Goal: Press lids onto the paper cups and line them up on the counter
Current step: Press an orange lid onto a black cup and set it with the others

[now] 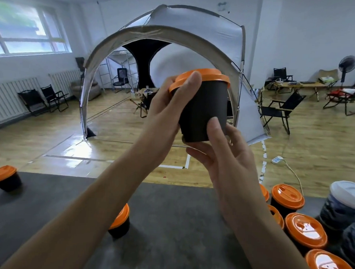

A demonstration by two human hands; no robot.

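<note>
The dark counter [167,226] runs across in front of you, with a big tent [198,32] filling the room beyond it. On the right end sits a cluster of lidded cups [305,233] packed close together beside some white-lidded ones [346,194]; two more lidded cups [4,178] stand well apart on the left and near the middle, not yet in any line.

You hold a black paper cup [204,111] up in the air, well above the counter. Your right hand [222,157] is closed around its base, thumb up the side wall. Your left hand [170,101] wraps the top, thumb pressing down on the orange lid [206,76].

The lid looks tilted, lower on your left than on the far side, so it is probably only partly seated. If you press on one edge only, the opposite edge may pop up. Squeeze the base too hard and the paper wall could buckle, spoiling the rim's fit. Worked this high, a slip would drop the cup onto the counter.
</note>
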